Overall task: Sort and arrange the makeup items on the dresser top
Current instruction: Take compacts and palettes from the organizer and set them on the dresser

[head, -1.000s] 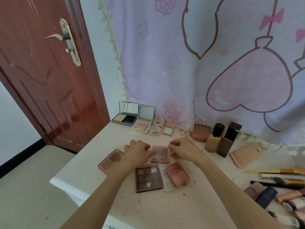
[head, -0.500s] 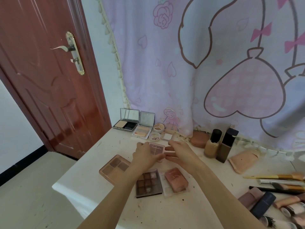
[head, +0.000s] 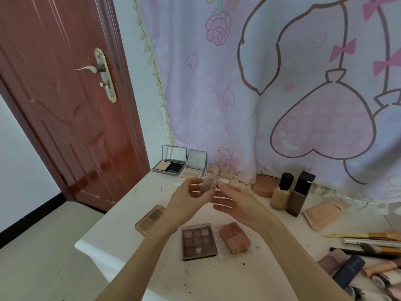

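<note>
While it is lifted clear of the dresser top (head: 121,216), the small palette (head: 208,184) sits pinched in the left hand (head: 188,199), fingers curled round its edges; motion blur hides its detail. Right hand (head: 236,202) just beside it, fingers extended and loose, gripping nothing. Below the hands: dark eyeshadow palette (head: 198,241), pink compact (head: 234,236) touching its right side, tan palette (head: 149,219) partly under the left forearm. Back row by the curtain (head: 260,105): two open mirrored compacts (head: 173,162), a round pot (head: 211,170). Foundation bottles (head: 291,193) stand to the right; brushes (head: 368,242) lie at far right. Step, as judged: carrying one palette toward a grouping. Next move calls for a free spot beside like items and setting it down flat without knocking the mirrored lids.
</note>
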`<act>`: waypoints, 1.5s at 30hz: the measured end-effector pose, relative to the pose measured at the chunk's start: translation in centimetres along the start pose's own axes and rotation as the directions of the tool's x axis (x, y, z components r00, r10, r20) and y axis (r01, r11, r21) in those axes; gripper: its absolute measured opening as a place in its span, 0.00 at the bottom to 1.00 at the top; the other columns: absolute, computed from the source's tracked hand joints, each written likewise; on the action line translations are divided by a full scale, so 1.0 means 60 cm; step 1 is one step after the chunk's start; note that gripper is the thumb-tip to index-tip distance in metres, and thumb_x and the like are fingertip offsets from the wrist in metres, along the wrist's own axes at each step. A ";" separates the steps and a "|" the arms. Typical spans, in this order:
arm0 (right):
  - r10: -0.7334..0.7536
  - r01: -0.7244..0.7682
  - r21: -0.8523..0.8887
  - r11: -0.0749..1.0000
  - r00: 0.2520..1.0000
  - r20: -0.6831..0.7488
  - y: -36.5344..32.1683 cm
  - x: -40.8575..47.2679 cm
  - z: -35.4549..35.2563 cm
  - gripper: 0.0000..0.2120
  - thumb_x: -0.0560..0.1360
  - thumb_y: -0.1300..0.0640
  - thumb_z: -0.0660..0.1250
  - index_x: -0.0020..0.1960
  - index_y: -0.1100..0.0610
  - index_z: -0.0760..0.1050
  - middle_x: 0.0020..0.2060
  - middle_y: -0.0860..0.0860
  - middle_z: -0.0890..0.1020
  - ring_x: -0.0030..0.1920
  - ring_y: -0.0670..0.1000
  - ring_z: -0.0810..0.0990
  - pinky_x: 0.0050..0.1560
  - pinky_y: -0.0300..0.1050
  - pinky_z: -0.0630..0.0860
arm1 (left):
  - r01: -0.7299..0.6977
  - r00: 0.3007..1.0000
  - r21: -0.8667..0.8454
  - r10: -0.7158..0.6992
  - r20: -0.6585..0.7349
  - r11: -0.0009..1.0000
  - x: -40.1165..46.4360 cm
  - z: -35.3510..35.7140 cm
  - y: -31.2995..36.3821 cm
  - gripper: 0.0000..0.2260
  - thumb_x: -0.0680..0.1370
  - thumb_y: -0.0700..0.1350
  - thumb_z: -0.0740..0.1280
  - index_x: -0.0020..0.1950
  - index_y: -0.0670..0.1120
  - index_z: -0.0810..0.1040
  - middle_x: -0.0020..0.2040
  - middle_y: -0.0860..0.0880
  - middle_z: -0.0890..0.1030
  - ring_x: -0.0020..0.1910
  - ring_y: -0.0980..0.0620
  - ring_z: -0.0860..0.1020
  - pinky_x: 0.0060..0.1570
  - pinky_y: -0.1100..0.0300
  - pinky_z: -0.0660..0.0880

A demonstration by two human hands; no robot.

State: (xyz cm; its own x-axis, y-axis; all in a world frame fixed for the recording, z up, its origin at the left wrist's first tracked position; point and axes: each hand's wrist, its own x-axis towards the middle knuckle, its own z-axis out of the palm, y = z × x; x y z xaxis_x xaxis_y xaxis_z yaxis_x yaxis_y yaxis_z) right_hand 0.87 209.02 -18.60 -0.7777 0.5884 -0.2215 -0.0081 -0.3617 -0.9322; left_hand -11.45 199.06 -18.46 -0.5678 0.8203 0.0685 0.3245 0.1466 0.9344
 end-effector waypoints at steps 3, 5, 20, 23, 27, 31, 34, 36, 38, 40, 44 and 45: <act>-0.036 0.035 0.013 0.999 0.997 0.074 0.003 -0.006 0.019 0.17 0.78 0.52 0.61 0.58 0.63 0.77 0.52 0.58 0.82 0.50 0.54 0.81 0.55 0.48 0.76 | -0.060 0.996 0.053 0.064 -0.064 0.997 -0.019 -0.006 0.015 0.14 0.73 0.50 0.70 0.56 0.49 0.76 0.50 0.51 0.81 0.49 0.56 0.79 0.54 0.58 0.76; -0.061 0.057 0.048 0.997 0.993 0.100 0.005 -0.010 0.030 0.17 0.77 0.52 0.61 0.57 0.64 0.77 0.52 0.58 0.83 0.48 0.52 0.81 0.53 0.47 0.77 | -0.122 0.986 0.141 0.136 -0.097 0.982 -0.032 -0.012 0.024 0.12 0.73 0.50 0.69 0.56 0.50 0.77 0.49 0.53 0.82 0.49 0.58 0.79 0.52 0.63 0.75; -0.016 -0.032 0.255 0.966 0.983 0.182 0.005 -0.018 0.063 0.18 0.72 0.49 0.66 0.56 0.61 0.77 0.43 0.59 0.82 0.43 0.55 0.81 0.42 0.44 0.80 | -0.375 0.922 0.425 0.280 0.268 0.824 -0.035 -0.080 0.046 0.27 0.70 0.45 0.74 0.65 0.54 0.67 0.63 0.59 0.72 0.61 0.63 0.69 0.54 0.80 0.61; -0.018 -0.029 0.235 0.972 0.981 0.195 0.009 -0.016 0.070 0.18 0.74 0.49 0.64 0.55 0.62 0.77 0.47 0.61 0.82 0.49 0.58 0.80 0.43 0.44 0.80 | -0.358 0.925 0.400 0.265 0.271 0.844 -0.037 -0.090 0.048 0.27 0.68 0.43 0.76 0.62 0.56 0.69 0.57 0.62 0.74 0.57 0.64 0.72 0.54 0.78 0.64; 0.033 -0.069 0.192 0.979 0.982 0.186 0.012 -0.013 0.085 0.18 0.71 0.48 0.65 0.52 0.62 0.78 0.45 0.61 0.82 0.41 0.55 0.78 0.39 0.43 0.77 | -0.333 0.923 0.382 0.214 0.321 0.862 -0.036 -0.110 0.053 0.27 0.66 0.43 0.76 0.57 0.64 0.68 0.52 0.70 0.73 0.55 0.70 0.71 0.54 0.79 0.63; 0.051 -0.089 0.197 0.976 0.981 0.188 0.012 -0.005 0.095 0.19 0.71 0.49 0.66 0.53 0.62 0.77 0.42 0.59 0.81 0.37 0.54 0.79 0.34 0.41 0.74 | -0.318 0.915 0.385 0.175 0.363 0.866 -0.029 -0.126 0.057 0.26 0.68 0.41 0.75 0.58 0.63 0.69 0.52 0.69 0.73 0.52 0.77 0.69 0.52 0.83 0.61; 0.061 -0.093 0.175 0.980 0.981 0.182 0.012 0.001 0.100 0.15 0.76 0.51 0.63 0.54 0.63 0.76 0.38 0.57 0.82 0.37 0.55 0.80 0.32 0.40 0.74 | -0.327 0.905 0.411 0.157 0.395 0.851 -0.026 -0.136 0.054 0.25 0.71 0.41 0.72 0.57 0.65 0.67 0.54 0.67 0.73 0.53 0.76 0.69 0.54 0.81 0.61; 0.067 -0.098 0.172 0.980 0.982 0.178 0.015 0.006 0.102 0.16 0.77 0.52 0.62 0.55 0.63 0.76 0.38 0.57 0.83 0.38 0.57 0.81 0.33 0.40 0.76 | -0.339 0.897 0.428 0.151 0.415 0.838 -0.025 -0.141 0.051 0.25 0.74 0.41 0.70 0.58 0.66 0.64 0.57 0.64 0.73 0.57 0.71 0.70 0.57 0.79 0.62; 0.075 -0.107 0.176 0.978 0.981 0.179 0.020 0.012 0.104 0.17 0.77 0.52 0.62 0.56 0.64 0.75 0.39 0.58 0.83 0.40 0.58 0.82 0.34 0.40 0.76 | -0.347 0.889 0.436 0.144 0.434 0.830 -0.024 -0.144 0.046 0.25 0.76 0.40 0.67 0.62 0.64 0.63 0.59 0.63 0.72 0.60 0.66 0.69 0.58 0.77 0.62; 0.083 -0.115 0.182 0.977 0.981 0.176 0.021 0.018 0.108 0.17 0.77 0.51 0.62 0.56 0.65 0.75 0.39 0.58 0.82 0.40 0.57 0.82 0.34 0.40 0.77 | -0.360 0.879 0.452 0.134 0.458 0.816 -0.021 -0.148 0.042 0.24 0.77 0.39 0.65 0.67 0.59 0.63 0.61 0.63 0.69 0.62 0.64 0.68 0.59 0.75 0.62; 0.100 -0.135 0.212 0.968 0.981 0.168 0.023 0.031 0.120 0.15 0.77 0.51 0.63 0.54 0.63 0.76 0.40 0.58 0.82 0.40 0.58 0.82 0.33 0.40 0.77 | -0.406 0.858 0.479 0.145 0.492 0.779 -0.014 -0.153 0.030 0.24 0.79 0.37 0.60 0.73 0.51 0.60 0.64 0.63 0.63 0.63 0.64 0.64 0.57 0.82 0.57; 0.099 -0.136 0.222 0.966 0.981 0.169 0.024 0.034 0.122 0.15 0.77 0.51 0.63 0.54 0.63 0.76 0.39 0.58 0.82 0.41 0.58 0.81 0.33 0.40 0.76 | -0.403 0.857 0.472 0.143 0.494 0.784 -0.012 -0.153 0.026 0.24 0.80 0.37 0.59 0.74 0.50 0.59 0.65 0.63 0.62 0.64 0.64 0.64 0.56 0.83 0.56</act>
State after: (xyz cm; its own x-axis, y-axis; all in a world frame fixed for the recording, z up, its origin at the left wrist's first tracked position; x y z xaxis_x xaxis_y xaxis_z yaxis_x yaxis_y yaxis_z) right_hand -5.35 204.42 -18.28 -0.8699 0.4185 -0.2611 -0.0417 -0.5898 -0.8064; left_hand -17.48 193.60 -13.84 -0.0665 0.9976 0.0200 0.8405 0.0452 0.5400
